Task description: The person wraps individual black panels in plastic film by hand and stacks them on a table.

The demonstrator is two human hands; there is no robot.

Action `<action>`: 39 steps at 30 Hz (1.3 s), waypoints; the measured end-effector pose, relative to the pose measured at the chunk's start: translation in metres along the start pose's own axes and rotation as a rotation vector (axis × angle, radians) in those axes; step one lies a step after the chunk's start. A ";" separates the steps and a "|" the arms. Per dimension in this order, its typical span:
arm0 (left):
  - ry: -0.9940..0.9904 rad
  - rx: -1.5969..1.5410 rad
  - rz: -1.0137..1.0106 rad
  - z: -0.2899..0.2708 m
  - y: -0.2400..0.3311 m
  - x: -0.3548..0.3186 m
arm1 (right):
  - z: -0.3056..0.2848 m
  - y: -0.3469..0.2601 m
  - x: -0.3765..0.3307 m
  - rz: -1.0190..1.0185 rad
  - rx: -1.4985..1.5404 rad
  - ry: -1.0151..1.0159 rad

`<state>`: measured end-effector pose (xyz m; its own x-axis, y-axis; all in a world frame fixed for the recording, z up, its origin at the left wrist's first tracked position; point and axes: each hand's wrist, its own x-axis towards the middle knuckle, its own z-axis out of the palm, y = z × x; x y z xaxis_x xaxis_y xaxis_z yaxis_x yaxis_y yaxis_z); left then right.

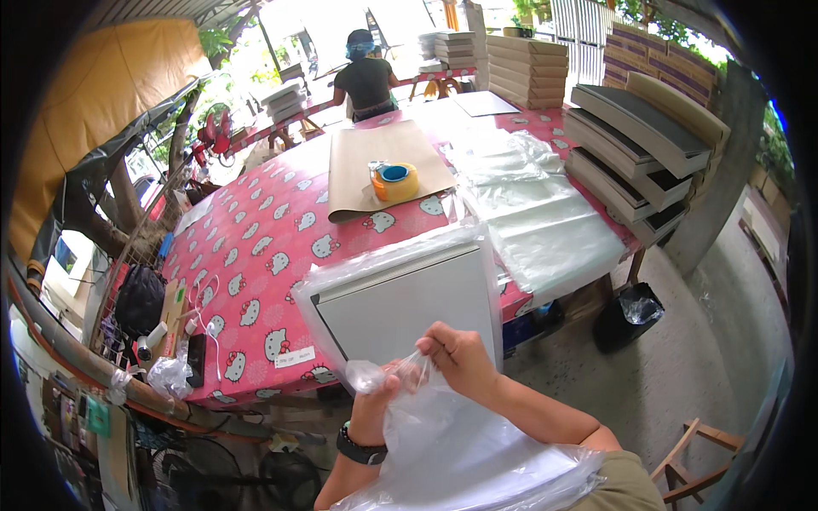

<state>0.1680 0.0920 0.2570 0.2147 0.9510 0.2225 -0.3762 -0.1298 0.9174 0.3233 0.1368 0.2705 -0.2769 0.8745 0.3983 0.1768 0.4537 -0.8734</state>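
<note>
A flat white board [409, 302] sits inside a clear plastic bag [452, 443], its far end resting on the near edge of the table [256, 247] and its near end hanging toward the person's lap. Both hands pinch the loose plastic at the near end of the board: the left hand [375, 400], with a dark watch [360, 449] on its wrist, closes on a gathered twist of film, and the right hand [456, 358], just beside it, closes its fingers on the same film. The table carries a pink patterned cloth. Beyond the board lie a sheet of brown paper [375, 162] with a roll of tape [394, 181] on it and, to the right, a spread pile of clear bags [528, 204]. Stacks of flat boards [639, 145] stand at the right edge, cartons [528, 68] farther back. Another person [366, 77] stands at the far end, facing away. A black bin [626, 315] stands on the floor under the table's right corner.
</note>
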 end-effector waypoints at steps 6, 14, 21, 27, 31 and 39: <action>0.080 -0.383 -0.057 -0.011 0.008 -0.006 | -0.017 -0.008 0.018 -0.624 0.293 -0.476; 0.824 0.178 0.012 -0.128 0.031 -0.062 | -0.119 0.009 0.018 0.047 1.347 0.299; 0.456 0.626 0.625 -0.041 0.078 -0.028 | -0.042 -0.022 0.012 0.002 0.254 -0.436; -0.484 0.543 -0.068 -0.009 0.036 -0.026 | -0.044 -0.055 0.022 -0.074 0.119 -0.648; -0.013 -0.491 -0.031 -0.063 0.010 -0.047 | -0.046 -0.018 0.007 -0.065 0.458 -1.501; -0.886 -0.363 -0.261 -0.080 -0.015 -0.043 | -0.075 0.005 -0.009 0.195 1.340 -0.040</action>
<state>0.0924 0.0753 0.2074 0.8708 0.3649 0.3294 -0.4421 0.2885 0.8493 0.3976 0.1445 0.2836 -0.3838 0.8890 0.2495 -0.8263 -0.2101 -0.5225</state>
